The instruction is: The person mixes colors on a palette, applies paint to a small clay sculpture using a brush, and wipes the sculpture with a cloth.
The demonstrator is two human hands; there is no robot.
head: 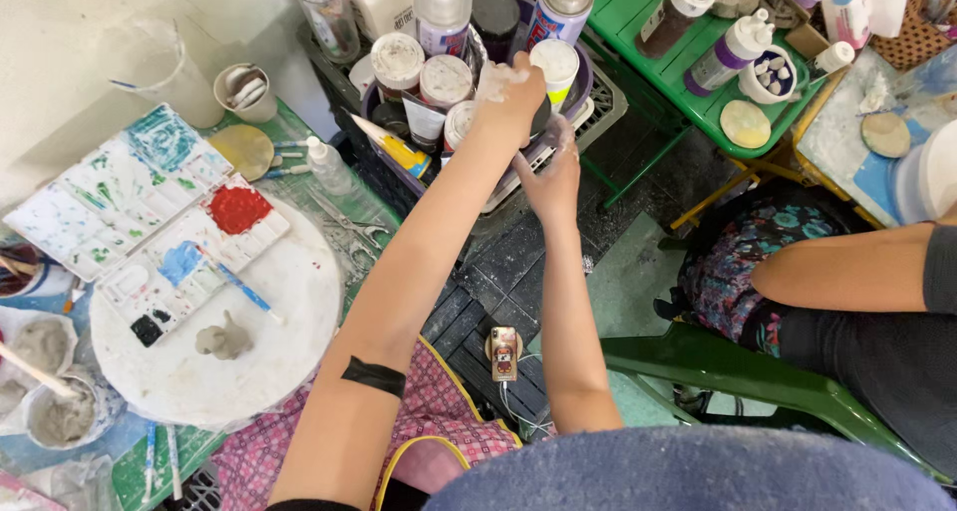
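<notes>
At top centre of the frame, a dark-capped paint jar (539,120) in the purple tub of paint bottles (583,82) is grasped by the left hand (510,97), its grip clenched round it. Just below, the right hand (551,177) rests released. At lower left, a small grey clay figure (223,340) sits on the round white board (299,302).

Left hand (510,94): its fingers are hidden among the jars; what they grip cannot be told.
Right hand (553,177): blurred; grip cannot be told.
Purple basin (581,77): mostly covered by jars and bottles, only its rim shows.
Spray can (560,7): cut off by the top edge.
Neighbour's arm (847,272): hand hidden behind patterned fabric, shoulder cut off at right edge.
Grey cups (50,411): cut off at lower left.
Clay figure (223,340): too small to tell its shape.
</notes>
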